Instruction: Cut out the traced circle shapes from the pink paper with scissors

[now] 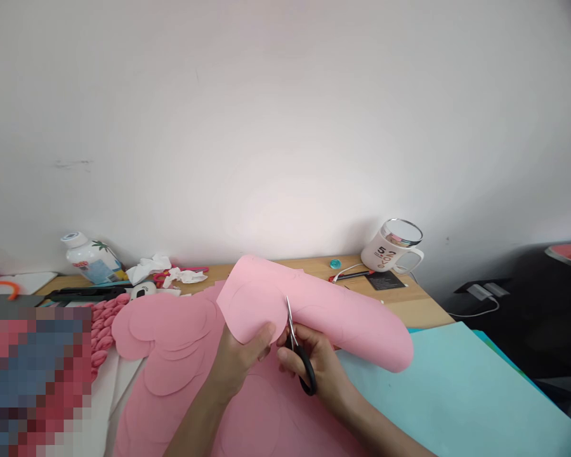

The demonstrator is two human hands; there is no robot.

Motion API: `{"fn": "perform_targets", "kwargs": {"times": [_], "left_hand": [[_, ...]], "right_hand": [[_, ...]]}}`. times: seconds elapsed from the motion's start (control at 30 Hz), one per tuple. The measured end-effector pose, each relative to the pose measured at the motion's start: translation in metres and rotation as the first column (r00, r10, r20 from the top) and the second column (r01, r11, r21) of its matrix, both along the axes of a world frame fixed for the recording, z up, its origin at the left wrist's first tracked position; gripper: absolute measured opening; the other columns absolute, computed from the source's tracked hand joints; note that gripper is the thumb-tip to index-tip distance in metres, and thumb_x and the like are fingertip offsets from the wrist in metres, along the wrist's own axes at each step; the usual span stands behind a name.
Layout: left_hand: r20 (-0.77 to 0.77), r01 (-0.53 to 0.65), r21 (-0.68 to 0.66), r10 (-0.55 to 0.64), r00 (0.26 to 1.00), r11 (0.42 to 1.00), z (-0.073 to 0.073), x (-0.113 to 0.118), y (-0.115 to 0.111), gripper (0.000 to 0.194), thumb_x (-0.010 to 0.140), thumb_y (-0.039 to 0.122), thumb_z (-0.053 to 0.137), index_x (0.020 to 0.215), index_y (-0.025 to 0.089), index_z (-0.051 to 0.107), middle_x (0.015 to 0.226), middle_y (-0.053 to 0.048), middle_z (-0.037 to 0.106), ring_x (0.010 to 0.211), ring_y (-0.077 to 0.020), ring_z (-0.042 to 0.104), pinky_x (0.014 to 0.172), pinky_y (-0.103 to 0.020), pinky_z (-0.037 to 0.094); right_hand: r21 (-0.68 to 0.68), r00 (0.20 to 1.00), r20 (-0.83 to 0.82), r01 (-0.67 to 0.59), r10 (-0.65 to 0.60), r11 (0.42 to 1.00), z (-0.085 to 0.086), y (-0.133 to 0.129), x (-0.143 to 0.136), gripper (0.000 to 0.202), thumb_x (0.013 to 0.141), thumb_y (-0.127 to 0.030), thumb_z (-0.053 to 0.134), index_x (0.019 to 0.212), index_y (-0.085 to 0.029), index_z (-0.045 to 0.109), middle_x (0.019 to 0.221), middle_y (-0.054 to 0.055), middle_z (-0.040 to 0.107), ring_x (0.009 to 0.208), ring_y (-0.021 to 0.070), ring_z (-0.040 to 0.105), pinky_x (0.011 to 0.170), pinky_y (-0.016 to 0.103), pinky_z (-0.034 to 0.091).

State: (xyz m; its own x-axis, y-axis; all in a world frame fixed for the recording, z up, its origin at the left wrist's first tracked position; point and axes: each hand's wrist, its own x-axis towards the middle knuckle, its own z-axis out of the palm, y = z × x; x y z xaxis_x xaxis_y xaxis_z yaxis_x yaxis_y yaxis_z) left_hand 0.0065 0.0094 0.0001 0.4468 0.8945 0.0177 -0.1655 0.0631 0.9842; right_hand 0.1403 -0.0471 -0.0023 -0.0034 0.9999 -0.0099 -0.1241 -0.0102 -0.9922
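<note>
A large pink sheet of paper, curled over into a roll, is raised above the desk with circles drawn on it. My left hand pinches its left part, thumb on top of a partly cut round shape. My right hand grips a pair of scissors with black handles. The blades point away from me, at the edge of the drawn circle, against the paper. Several cut pink paper circles lie overlapping to the left of my left hand. Part of my right fingers is hidden behind the scissors.
Light blue paper sheets lie on the right. Against the wall stand a white mug and a white bottle. Crumpled tissues, a red-and-black pen and a dark card rest on the wooden desk.
</note>
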Motion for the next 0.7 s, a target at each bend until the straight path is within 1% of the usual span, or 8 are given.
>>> {"fn": "perform_targets", "kwargs": {"times": [0.17, 0.33, 0.5, 0.7], "left_hand": [[-0.046, -0.009, 0.020, 0.010, 0.999, 1.000, 0.0008, -0.0015, 0.0007, 0.020, 0.078, 0.025, 0.057, 0.062, 0.018, 0.047, 0.050, 0.006, 0.041, 0.047, -0.0079, 0.037, 0.045, -0.024, 0.031], [-0.040, -0.037, -0.016, 0.036, 0.999, 0.999, -0.0019, -0.0018, 0.0018, 0.020, 0.077, 0.028, 0.059, 0.064, 0.018, 0.048, 0.052, 0.005, 0.042, 0.049, -0.0089, 0.039, 0.045, -0.024, 0.032], [-0.023, -0.024, -0.011, 0.023, 0.999, 1.000, -0.0006, -0.0015, 0.0027, 0.018, 0.076, 0.027, 0.060, 0.066, 0.018, 0.049, 0.051, 0.006, 0.042, 0.047, -0.0084, 0.038, 0.046, -0.024, 0.032], [0.011, -0.011, -0.047, 0.011, 1.000, 0.999, 0.0016, -0.0019, 0.0037, 0.018, 0.076, 0.025, 0.060, 0.064, 0.017, 0.049, 0.051, 0.005, 0.042, 0.047, -0.0083, 0.038, 0.045, -0.025, 0.031]], "right_hand": [[-0.019, 1.000, 0.015, 0.001, -0.001, 1.000, 0.0019, -0.0005, -0.0004, 0.028, 0.070, -0.042, 0.068, 0.070, -0.019, 0.053, 0.051, -0.005, 0.047, 0.047, 0.0099, 0.040, 0.045, 0.021, 0.032], [-0.022, 1.000, 0.026, 0.014, -0.013, 1.000, 0.0041, -0.0002, -0.0011, 0.030, 0.068, -0.044, 0.068, 0.066, -0.018, 0.053, 0.048, -0.005, 0.045, 0.044, 0.0095, 0.040, 0.043, 0.020, 0.033], [-0.023, 0.999, 0.029, 0.016, -0.015, 1.000, 0.0030, 0.0002, -0.0018, 0.032, 0.068, -0.045, 0.068, 0.062, -0.018, 0.051, 0.046, -0.005, 0.046, 0.042, 0.0090, 0.040, 0.042, 0.020, 0.034], [-0.002, 0.999, 0.033, 0.005, -0.005, 1.000, -0.0004, 0.0002, -0.0014, 0.031, 0.070, -0.043, 0.067, 0.061, -0.018, 0.051, 0.046, -0.005, 0.046, 0.041, 0.0084, 0.040, 0.040, 0.019, 0.033]]}}
